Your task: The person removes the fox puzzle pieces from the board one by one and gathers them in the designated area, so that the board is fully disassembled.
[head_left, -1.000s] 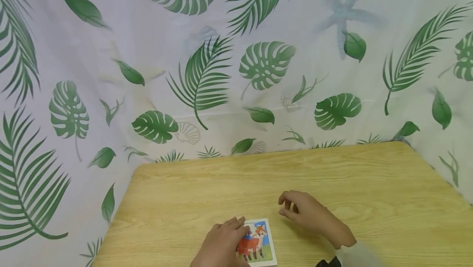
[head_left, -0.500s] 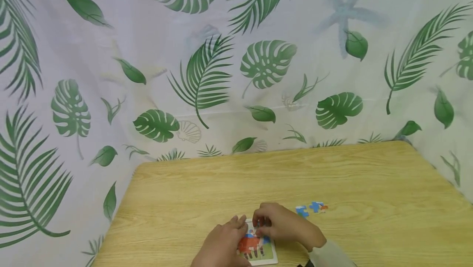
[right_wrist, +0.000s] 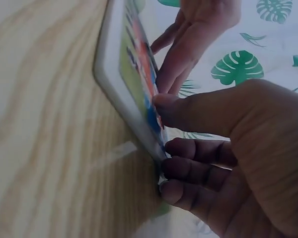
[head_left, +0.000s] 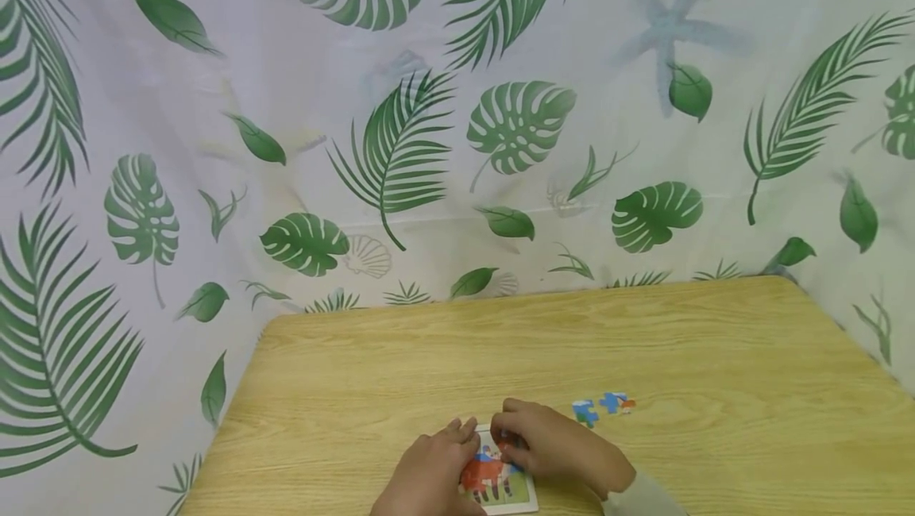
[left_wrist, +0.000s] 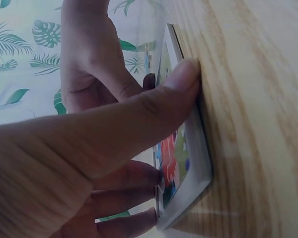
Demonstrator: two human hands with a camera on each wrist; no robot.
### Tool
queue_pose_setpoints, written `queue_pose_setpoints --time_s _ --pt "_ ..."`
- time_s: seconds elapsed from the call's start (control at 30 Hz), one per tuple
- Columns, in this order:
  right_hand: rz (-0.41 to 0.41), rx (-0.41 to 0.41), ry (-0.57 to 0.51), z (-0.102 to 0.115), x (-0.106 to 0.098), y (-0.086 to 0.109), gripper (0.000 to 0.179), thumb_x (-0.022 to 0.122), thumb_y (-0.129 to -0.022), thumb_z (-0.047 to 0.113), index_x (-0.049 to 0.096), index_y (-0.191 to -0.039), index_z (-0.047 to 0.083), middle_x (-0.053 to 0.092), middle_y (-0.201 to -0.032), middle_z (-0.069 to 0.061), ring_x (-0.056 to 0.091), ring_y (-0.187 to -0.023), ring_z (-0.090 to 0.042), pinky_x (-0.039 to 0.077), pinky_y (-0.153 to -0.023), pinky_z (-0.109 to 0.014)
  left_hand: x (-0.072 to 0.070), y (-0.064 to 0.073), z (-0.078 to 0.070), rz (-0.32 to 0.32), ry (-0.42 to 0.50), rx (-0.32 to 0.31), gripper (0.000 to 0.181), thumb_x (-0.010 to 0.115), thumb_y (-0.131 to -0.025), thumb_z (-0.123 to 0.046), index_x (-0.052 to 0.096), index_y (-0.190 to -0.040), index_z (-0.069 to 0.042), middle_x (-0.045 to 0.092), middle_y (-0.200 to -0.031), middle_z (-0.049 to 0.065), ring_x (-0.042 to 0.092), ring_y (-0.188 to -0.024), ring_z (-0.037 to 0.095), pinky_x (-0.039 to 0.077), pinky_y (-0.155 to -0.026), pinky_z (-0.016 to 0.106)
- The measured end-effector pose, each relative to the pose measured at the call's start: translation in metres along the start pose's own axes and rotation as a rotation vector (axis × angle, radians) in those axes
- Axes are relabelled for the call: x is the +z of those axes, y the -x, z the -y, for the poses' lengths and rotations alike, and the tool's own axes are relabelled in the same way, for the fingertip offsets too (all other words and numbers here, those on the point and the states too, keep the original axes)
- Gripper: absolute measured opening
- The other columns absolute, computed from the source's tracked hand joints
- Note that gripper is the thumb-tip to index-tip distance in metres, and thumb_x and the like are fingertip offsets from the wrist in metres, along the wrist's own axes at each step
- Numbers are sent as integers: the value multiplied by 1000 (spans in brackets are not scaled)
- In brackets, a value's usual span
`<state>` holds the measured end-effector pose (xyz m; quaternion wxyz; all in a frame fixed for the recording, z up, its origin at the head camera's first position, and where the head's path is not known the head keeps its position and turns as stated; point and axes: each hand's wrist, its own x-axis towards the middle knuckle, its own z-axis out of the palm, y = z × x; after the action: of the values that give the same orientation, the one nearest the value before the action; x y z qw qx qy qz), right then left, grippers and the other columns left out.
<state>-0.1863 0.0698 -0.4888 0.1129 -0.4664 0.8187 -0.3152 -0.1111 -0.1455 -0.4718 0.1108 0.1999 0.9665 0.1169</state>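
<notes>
Puzzle [head_left: 498, 478] partly hidden behind left hand [head_left: 431, 470] and right hand [head_left: 545, 438].

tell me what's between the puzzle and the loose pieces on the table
The head view shows the right hand at the puzzle, then bare table to the loose pieces.

Picture puzzle [head_left: 498, 484]: left part covered by the left hand [head_left: 431, 468], upper right corner by the right hand [head_left: 546, 440]; whether anything is held at the right fingertips cannot be told. Left hand, right sleeve [head_left: 642, 498], table [head_left: 400, 365]: cut off by the head view's lower edge. Loose pieces [head_left: 584, 411]: printed details too small to be identified.
</notes>
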Motion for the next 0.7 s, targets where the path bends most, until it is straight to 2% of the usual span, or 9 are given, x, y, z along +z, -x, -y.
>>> queue_pose_setpoints --time_s 0.1,0.4,0.57,0.7 --pt "7 -5 16 0 0 1 11 74 -95 9 68 -100 15 52 -89 9 44 -72 0 46 -65 -19 0 0 0 -5 2 3 92 94 -65 -57 66 -139 -10 54 -152 5 53 -138 28 55 -98 48" --pt "77 75 -34 3 -3 -1 22 82 -89 15 67 -104 18 51 -92 9 46 -75 -1 47 -68 -21 -2 -1 -1 20 -11 -12 93 93 -66 -56 64 -141 -10 53 -153 4 51 -140 27 54 -99 48" --pt "71 78 -56 2 -3 -1 23 84 -87 13 63 -96 19 49 -92 7 44 -74 -2 44 -66 -21 -2 -1 -1 21 -8 -5 93 93 -66 -56 64 -141 -11 53 -153 4 51 -140 27 54 -99 49" --pt "54 63 -75 0 -3 -1 24 84 -86 12 64 -95 19 48 -96 6 45 -76 -4 44 -68 -22 -2 -1 -1 27 -18 -5 92 93 -67 -57 64 -142 -11 53 -154 4 51 -140 26 54 -99 48"
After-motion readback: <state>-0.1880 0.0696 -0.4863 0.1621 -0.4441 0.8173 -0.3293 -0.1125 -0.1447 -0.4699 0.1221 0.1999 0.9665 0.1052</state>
